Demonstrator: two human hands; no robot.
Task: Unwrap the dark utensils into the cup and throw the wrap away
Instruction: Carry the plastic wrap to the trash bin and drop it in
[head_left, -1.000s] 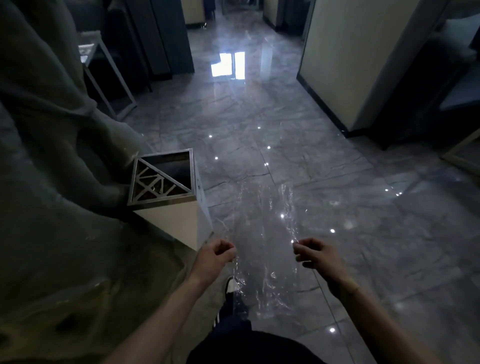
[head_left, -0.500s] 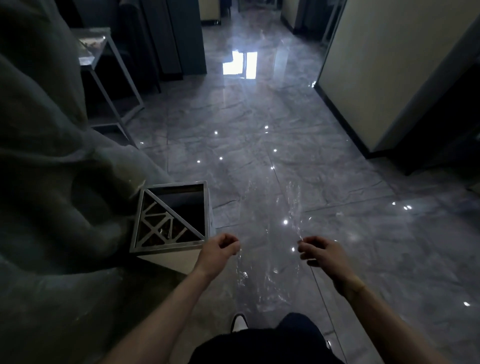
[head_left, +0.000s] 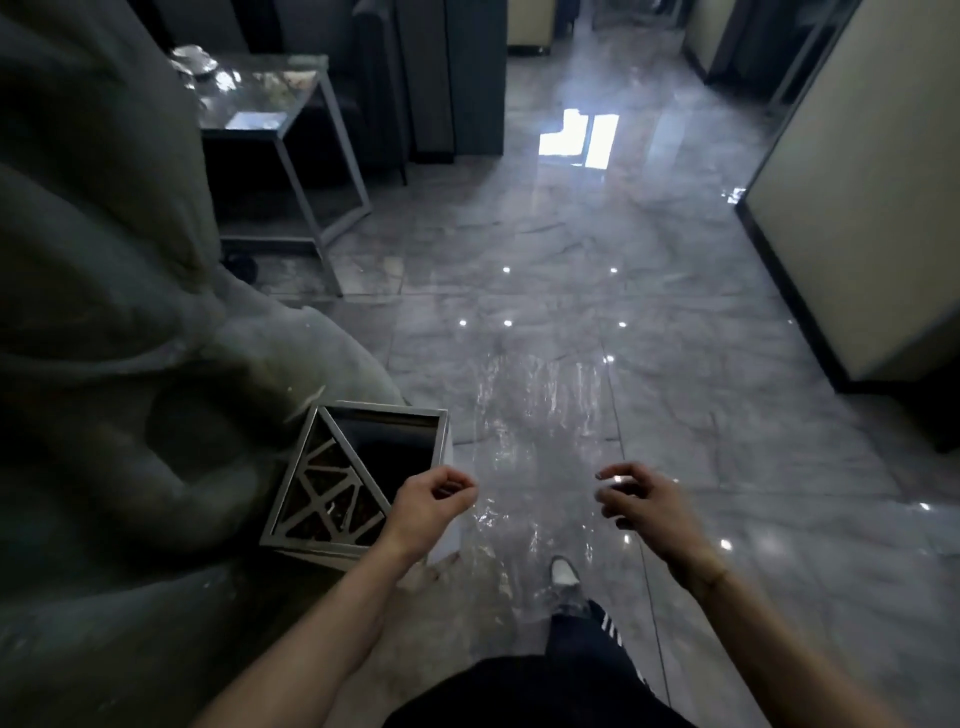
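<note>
Wrap (head_left: 540, 447): a clear, crinkled plastic sheet stretched between the two hands, spreading out ahead of them and hanging down over the floor; glints of light mark its creases.
Left hand (head_left: 428, 506): fingers curled together in a pinch on the wrap's left edge; it hovers over the near right corner of the bin.
Right hand (head_left: 641, 501): fingers bent and slightly spread at the wrap's right edge; whether this grip is clamped on the sheet cannot be told.
Bin (head_left: 358, 475): a square metal-rimmed box, standing just left of the wrap; half of its top is a lattice, the other half a dark opening. The wrap is beside it, not inside.
Floor (head_left: 701, 415): glossy grey tiles with small light reflections.
Shoe (head_left: 565, 571): a pale toe seen below the wrap, between the forearms.
Table (head_left: 291, 135): a metal-framed glass top in the left background, well apart from the hands.
Drape (head_left: 104, 312): grey cloth filling the left side, touching the bin.
</note>
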